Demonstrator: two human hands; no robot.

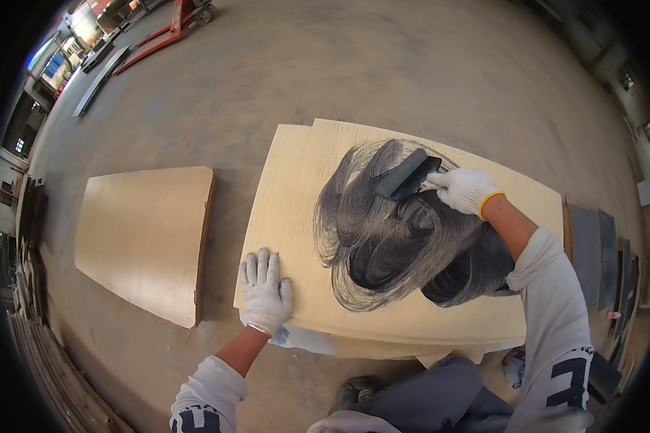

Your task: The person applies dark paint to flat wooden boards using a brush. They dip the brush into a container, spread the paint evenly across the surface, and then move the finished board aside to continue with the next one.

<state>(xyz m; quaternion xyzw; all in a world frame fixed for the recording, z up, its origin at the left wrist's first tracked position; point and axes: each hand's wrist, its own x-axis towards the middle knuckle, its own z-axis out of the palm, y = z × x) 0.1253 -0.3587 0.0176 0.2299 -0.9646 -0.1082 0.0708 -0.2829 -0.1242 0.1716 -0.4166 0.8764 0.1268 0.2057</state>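
My right hand (466, 190), in a white knit glove with a yellow cuff, grips a wide, flat black spreader (407, 177); whether its edge is a blade or bristles is hard to tell. The spreader rests on a pale wood-grain board (285, 195), which lies on top of other sheets. Swirled black coating (372, 263) covers the board's middle and right, streaky at its rim and thicker toward the right. Gloved too, my left hand (264, 291) lies flat with fingers spread at the board's near left corner, on bare surface.
A stack of tan boards (148, 238) lies on the floor to the left. Dark panels (592, 252) sit at the right, partly behind my forearm. A red pallet jack (166, 36) stands at the far left, and long strips (58, 382) line the left edge.
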